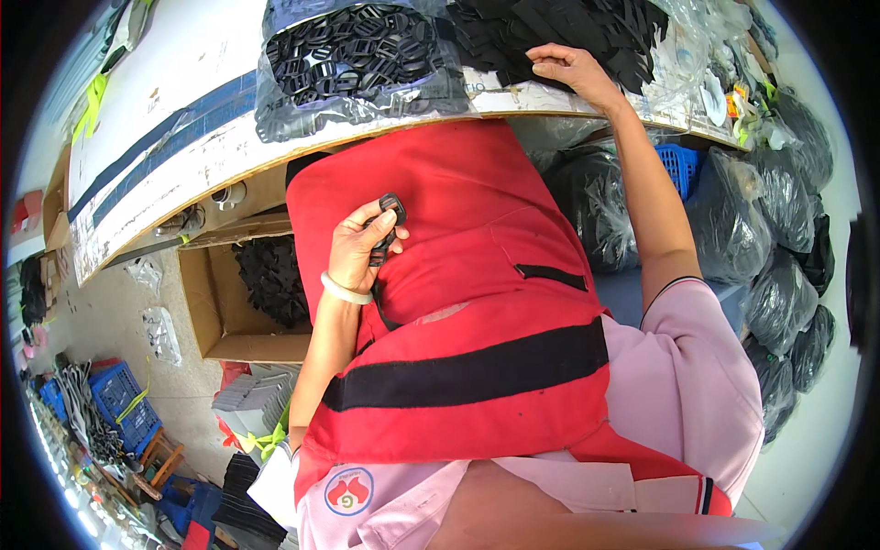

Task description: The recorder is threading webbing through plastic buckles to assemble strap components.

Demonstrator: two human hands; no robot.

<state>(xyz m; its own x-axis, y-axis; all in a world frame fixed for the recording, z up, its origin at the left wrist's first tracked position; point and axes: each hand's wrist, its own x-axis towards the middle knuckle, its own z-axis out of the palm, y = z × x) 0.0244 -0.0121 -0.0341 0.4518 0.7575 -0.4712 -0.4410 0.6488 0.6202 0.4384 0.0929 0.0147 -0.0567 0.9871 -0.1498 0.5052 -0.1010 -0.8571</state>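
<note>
White tabletop beyond, black buckle within the narrow left grip, upper end above the thumb.

The left hand is curled, thumb pressed toward bent fingers, with its forearm below it, while the right hand, farther out, points leftward from an extended arm.

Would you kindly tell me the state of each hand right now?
Left hand: closed, holding black plastic pieces.
Right hand: partly curled at the black strips; whether it holds any cannot be told.
</note>
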